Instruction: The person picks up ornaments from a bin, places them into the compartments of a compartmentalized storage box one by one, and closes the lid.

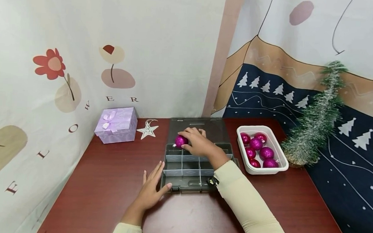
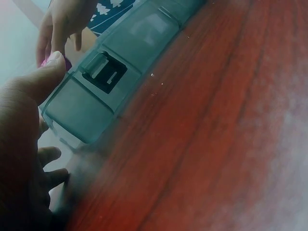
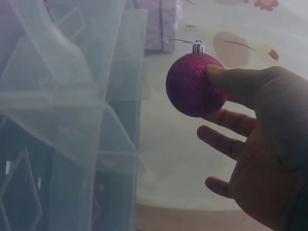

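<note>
My right hand [image 1: 199,142] pinches a glittery magenta Christmas ball [image 1: 181,141] between thumb and fingers, over the back left of a grey see-through compartment box [image 1: 183,182]. In the right wrist view the ball [image 3: 195,85] shows its silver cap and a thin loop, apart from the box's dividers [image 3: 103,96]. The box lies with its lid [image 1: 217,130] folded back. My left hand [image 1: 150,191] rests at the front left corner of the box, fingers straight; in the left wrist view its thumb [image 2: 45,79] lies by the box's rim, near the latch [image 2: 105,72].
Right of the box stands a white tub [image 1: 262,171] with several magenta and red balls [image 1: 267,153]. A small frosted tree [image 1: 314,125] is behind it at the right. At the back left are a lilac gift box [image 1: 117,125] and a white star ornament [image 1: 147,130].
</note>
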A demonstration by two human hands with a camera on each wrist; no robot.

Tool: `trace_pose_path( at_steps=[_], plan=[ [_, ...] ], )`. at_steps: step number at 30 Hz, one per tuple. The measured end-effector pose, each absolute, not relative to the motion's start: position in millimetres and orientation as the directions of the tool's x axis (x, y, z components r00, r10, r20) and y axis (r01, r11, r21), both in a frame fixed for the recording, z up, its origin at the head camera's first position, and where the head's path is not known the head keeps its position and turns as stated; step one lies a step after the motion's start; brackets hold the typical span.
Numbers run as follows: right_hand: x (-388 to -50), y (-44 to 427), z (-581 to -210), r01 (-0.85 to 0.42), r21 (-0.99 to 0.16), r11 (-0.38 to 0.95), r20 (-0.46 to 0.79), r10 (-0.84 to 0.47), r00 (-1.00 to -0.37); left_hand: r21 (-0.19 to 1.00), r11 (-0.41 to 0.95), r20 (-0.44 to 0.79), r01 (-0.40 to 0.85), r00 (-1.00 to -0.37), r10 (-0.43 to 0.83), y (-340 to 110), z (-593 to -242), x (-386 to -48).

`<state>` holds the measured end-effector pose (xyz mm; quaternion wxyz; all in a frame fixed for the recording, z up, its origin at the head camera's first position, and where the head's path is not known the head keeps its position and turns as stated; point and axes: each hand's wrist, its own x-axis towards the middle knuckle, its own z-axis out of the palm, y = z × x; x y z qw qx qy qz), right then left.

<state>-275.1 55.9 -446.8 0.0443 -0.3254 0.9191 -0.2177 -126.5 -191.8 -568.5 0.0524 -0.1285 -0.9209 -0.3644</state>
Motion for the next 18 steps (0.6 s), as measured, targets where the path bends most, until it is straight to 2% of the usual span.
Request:
trace_pose_path(
  at_steps=[11,18],
  plan=[
    [-279.8,36.4,-454.9,-0.596,-0.422,0.683,0.072,-0.631,-0.773,0.657,0.706,0.176,0.265,-0.964,0.198,-191.4,-568.9,-126.8],
    [-280.3,29.5,-464.5,-0.604,-0.366,0.708,0.047,-0.634,-0.772,0.652,0.71,0.176,0.265,-0.964,0.198,-191.5,-571.3,-127.7]
  ],
)
